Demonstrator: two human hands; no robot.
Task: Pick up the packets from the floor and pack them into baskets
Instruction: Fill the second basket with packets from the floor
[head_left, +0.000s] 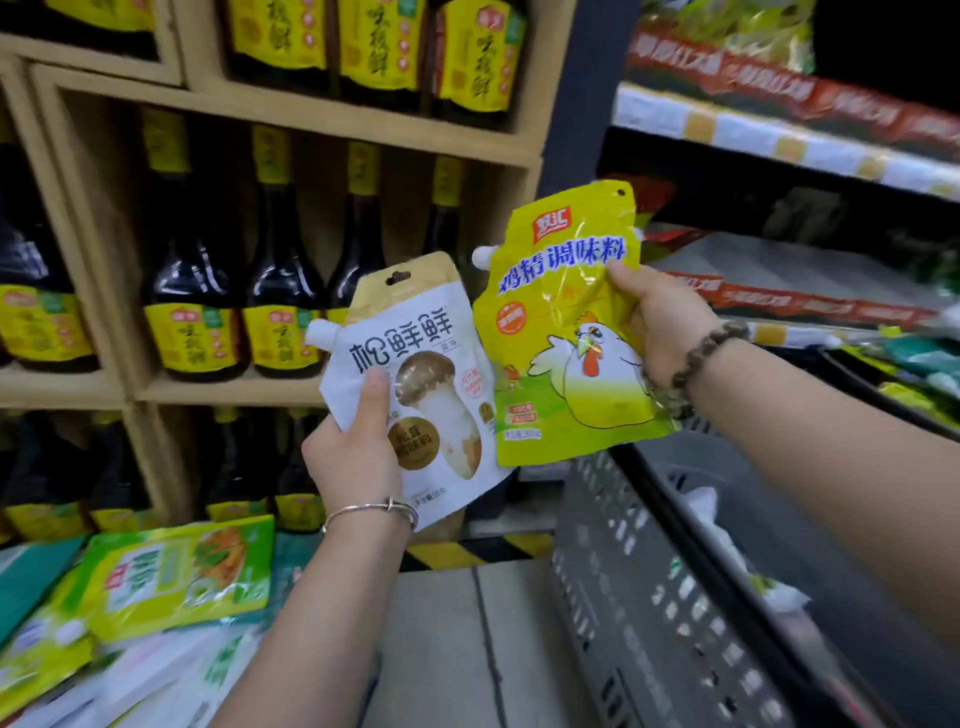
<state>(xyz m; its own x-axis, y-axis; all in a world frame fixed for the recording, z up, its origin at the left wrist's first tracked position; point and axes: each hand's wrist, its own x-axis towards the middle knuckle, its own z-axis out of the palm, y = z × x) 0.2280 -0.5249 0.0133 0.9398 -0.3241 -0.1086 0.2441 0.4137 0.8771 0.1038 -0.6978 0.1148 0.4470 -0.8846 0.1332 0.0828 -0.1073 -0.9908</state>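
Note:
My left hand (358, 452) grips a white spouted packet (421, 343) printed with a mushroom, thumb across its front. My right hand (662, 322) grips a yellow spouted packet (566, 332) printed with a chicken, holding it by its right edge. Both packets are upright at chest height, side by side, the yellow one overlapping the white one's right edge. A dark grey plastic basket (623, 582) stands below the right hand, with a few packets inside. Several green and yellow packets (176, 577) lie in a pile on the floor at the lower left.
A wooden shelf (332, 119) of dark sauce bottles with yellow labels fills the left and centre. A metal shelf (779, 135) with price strips runs along the right. Grey floor (467, 644) shows between pile and basket, with a black-yellow hazard strip (467, 553) behind.

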